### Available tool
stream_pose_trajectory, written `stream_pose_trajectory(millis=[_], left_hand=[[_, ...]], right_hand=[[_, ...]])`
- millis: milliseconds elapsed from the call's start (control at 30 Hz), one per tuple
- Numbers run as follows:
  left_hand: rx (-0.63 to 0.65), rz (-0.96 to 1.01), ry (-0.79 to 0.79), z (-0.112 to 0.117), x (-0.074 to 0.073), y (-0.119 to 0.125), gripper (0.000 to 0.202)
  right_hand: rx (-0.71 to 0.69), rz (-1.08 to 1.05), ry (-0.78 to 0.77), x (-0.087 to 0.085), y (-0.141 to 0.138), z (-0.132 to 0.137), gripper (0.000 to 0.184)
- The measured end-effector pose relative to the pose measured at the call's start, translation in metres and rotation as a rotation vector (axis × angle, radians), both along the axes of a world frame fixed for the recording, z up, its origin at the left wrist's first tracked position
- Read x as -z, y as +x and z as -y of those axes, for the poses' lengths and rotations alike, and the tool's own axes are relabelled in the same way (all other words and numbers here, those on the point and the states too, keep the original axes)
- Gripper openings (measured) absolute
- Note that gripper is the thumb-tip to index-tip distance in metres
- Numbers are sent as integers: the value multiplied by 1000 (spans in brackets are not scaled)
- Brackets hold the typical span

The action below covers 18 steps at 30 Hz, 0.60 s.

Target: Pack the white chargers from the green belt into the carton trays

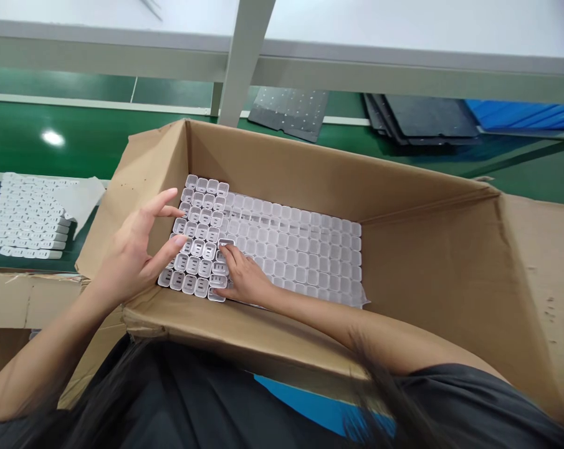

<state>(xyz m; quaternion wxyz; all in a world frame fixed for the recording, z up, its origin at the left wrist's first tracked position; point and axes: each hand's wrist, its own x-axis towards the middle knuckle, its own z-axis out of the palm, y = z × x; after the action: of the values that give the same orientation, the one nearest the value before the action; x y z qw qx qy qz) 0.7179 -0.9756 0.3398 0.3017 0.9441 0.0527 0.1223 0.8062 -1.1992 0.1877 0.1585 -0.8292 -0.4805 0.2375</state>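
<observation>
Inside a large cardboard box (272, 149), small white open-topped plastic housings (198, 247) with slots in their bottoms stand in tight rows at the left end. My left hand (139, 240) hovers over the left edge of these rows, thumb and fingers apart, holding nothing. My right hand (244, 274) grips a short line of the same housings (219, 280) at the right side of the block, thumb at the near end and fingers at the far end. To the right, a translucent sheet (300, 255) covers a layer of similar pieces.
Stacked white plastic pieces (27, 218) lie left of the box on a green surface (24, 137), with a paper-like sheet (83, 199) beside them. Behind the box are dark flat panels (431, 118) and a blue stack (529, 115). A pale shelf (403, 37) and its post (244, 56) stand above.
</observation>
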Motion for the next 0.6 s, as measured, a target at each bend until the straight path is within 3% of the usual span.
stream_pose_trajectory(millis=[167,367,467,600], left_hand=[[16,21,14,-1,2,0,56],[27,37,18,-2,4,-1,56],[30,36,20,-1,4,-1,55],[31,27,24,-2,5,-1,56]], right_hand=[[-48,-34,26,1,21,7,109],[-568,-147,-5,-22,71,25,106],[-724,-152,-54,-29,62,26,105],[-888,-32,-72,-20,35,24,93]])
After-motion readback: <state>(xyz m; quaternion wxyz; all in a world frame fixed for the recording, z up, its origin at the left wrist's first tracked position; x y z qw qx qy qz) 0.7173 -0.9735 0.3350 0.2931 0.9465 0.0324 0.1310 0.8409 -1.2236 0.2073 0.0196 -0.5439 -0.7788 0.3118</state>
